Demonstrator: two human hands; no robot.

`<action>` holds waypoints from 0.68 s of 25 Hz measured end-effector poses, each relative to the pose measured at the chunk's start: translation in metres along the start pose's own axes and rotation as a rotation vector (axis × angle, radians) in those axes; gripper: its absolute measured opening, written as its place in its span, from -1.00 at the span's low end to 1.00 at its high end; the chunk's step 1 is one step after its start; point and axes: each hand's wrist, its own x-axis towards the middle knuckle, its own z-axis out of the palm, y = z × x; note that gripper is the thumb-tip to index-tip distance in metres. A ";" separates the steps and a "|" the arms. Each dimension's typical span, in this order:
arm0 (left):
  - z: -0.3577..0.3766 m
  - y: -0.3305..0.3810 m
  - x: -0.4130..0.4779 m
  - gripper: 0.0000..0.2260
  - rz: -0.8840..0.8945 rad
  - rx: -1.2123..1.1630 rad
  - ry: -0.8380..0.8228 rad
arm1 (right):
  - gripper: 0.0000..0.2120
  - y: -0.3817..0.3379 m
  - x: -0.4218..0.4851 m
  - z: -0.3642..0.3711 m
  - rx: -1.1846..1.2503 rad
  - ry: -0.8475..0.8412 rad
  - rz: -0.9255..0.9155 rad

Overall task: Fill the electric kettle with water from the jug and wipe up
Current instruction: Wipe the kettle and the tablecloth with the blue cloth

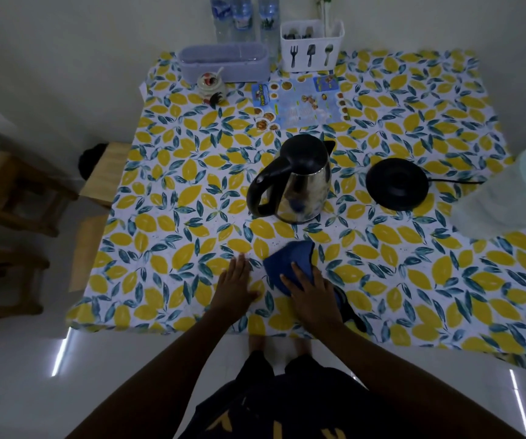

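Note:
A steel electric kettle (306, 188) with a black lid and handle stands mid-table on the lemon-print tablecloth (413, 280), lid closed. Its black round base (397, 182) lies to the right, apart from it, cord running right. A translucent plastic jug (508, 194) stands at the right edge, partly cut off. A blue cloth (287, 264) lies near the front edge. My right hand (313, 297) presses flat on the cloth. My left hand (234, 288) rests flat on the tablecloth just left of it, fingers apart, holding nothing.
At the back stand water bottles (244, 17), a lilac box (223, 61), a white cutlery holder (312, 45), a small lidded pot (211, 85) and a printed menu sheet (299, 103). Wooden stools (18, 191) stand left of the table. White walls close the back.

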 end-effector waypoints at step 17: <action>-0.009 -0.010 -0.009 -0.06 0.053 0.095 -0.042 | -0.39 -0.027 -0.011 -0.012 -0.076 -0.093 -0.086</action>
